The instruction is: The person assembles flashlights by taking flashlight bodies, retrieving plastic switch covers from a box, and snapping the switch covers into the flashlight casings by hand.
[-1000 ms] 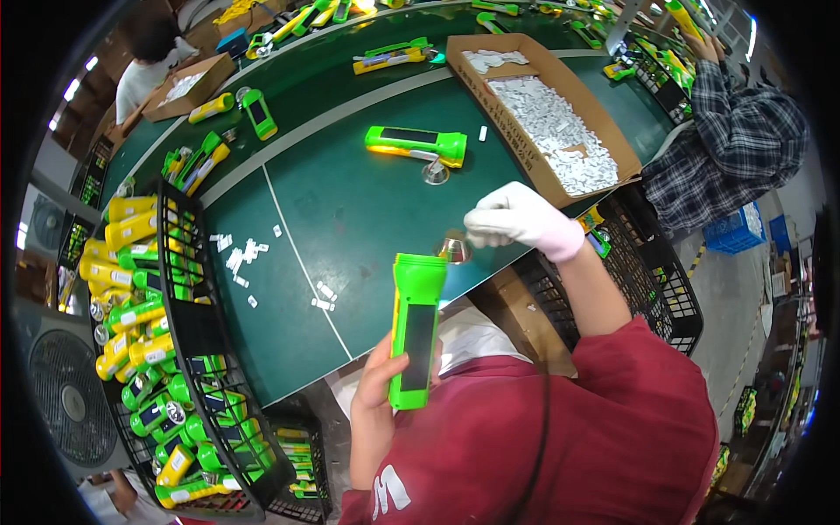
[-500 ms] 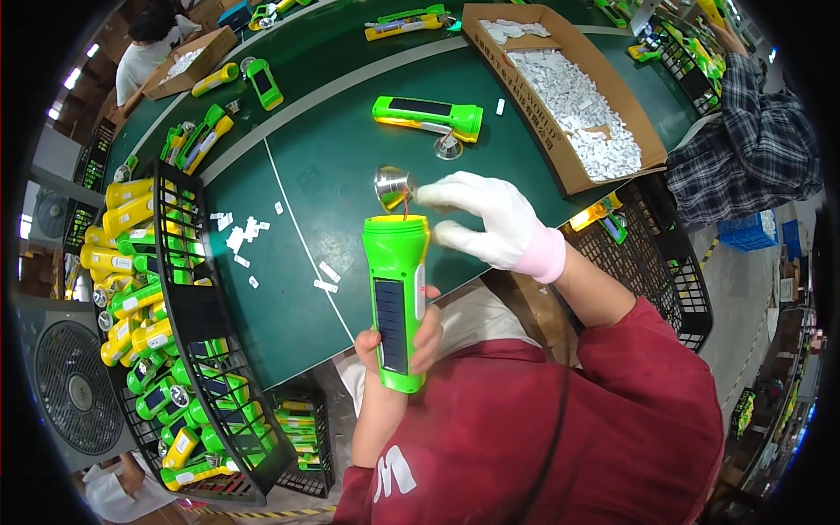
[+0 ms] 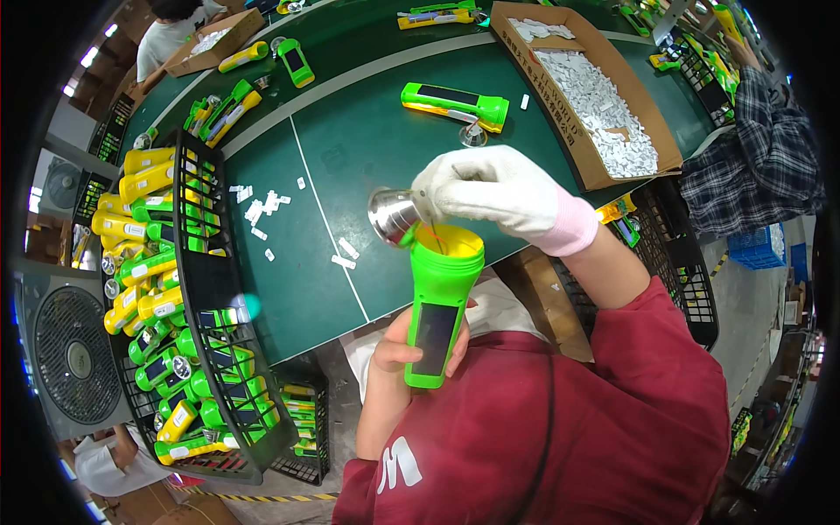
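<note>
My bare left hand (image 3: 404, 352) is wrapped round the lower body of a green flashlight (image 3: 435, 302) with a dark solar panel. The flashlight stands nearly upright, its wide open mouth on top showing a yellow inside. A shiny silver reflector (image 3: 391, 216) is held tilted at the left edge of that mouth. Thin reddish wires (image 3: 432, 234) run near the mouth. My right hand (image 3: 490, 191), in a white glove with a pink cuff, closes its fingers at the reflector's narrow end, just above the mouth; the fingertips are partly hidden.
Another green flashlight (image 3: 455, 106) lies on the green table (image 3: 332, 166) with its reflector beside it. Small white pieces (image 3: 262, 207) are scattered at left. A cardboard box (image 3: 577, 140) of white pieces stands at right. A black crate (image 3: 229, 350) of flashlights borders the left. Co-workers sit farther off.
My right hand has gone from spread fingers to a closed grip at the reflector. The flashlight has shifted right and its mouth has tipped more into view.
</note>
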### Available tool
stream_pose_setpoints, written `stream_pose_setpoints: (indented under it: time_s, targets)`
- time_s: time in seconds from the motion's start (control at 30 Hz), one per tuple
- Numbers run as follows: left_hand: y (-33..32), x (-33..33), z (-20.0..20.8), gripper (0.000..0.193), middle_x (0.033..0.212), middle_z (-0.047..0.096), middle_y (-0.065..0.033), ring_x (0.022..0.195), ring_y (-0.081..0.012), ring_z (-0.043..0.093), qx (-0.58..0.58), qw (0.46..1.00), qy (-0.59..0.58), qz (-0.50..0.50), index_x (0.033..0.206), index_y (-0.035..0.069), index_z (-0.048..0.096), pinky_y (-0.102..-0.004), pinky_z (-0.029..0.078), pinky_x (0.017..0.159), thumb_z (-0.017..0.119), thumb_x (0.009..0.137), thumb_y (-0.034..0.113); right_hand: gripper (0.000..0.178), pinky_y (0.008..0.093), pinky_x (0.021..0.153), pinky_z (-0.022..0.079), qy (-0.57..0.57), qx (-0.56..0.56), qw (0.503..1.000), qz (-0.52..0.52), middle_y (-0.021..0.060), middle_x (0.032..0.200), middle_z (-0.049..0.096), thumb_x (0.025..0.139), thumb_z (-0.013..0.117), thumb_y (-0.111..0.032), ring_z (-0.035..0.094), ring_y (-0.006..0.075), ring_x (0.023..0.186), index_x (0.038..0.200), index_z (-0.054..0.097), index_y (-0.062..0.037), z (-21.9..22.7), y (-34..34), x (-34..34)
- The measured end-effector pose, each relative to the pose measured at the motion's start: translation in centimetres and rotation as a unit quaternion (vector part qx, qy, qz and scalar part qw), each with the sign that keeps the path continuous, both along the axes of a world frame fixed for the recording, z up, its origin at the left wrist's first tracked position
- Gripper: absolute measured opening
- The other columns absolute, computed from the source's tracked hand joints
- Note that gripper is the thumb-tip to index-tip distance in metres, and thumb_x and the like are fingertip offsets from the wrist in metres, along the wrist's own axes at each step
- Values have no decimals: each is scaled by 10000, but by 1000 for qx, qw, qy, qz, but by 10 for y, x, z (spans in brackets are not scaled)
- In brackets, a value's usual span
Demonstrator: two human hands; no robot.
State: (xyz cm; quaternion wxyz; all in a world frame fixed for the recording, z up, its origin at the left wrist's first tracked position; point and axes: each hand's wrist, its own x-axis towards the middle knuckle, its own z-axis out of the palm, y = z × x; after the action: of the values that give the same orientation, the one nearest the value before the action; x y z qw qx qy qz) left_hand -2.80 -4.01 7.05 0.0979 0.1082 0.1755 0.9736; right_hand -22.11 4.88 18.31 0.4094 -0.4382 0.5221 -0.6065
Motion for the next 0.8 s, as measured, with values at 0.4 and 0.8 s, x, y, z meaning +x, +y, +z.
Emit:
stream_pose_setpoints:
  time_s: [0.4,0.8]
  targets:
    - [3,13,11,857,800,503,-196,606,-267,570,-101,988,-71,89,1268,-116,281,-329,486,527,677,594,234,268,280,558,431,343,116,909,-208,72,680,582,734,659,-273,544,160,581,701,583,-18,12,-8,-3]
    - [-14,-2,-19,434,1032,493,-147,726,-258,566,-195,904,-152,349,1231,48,362,-347,511,618,456,919,334,246,372,807,466,516,326,708,-355,164,914,647,747,562,-208,607,303,884,899,665,-45,-52,36,-313]
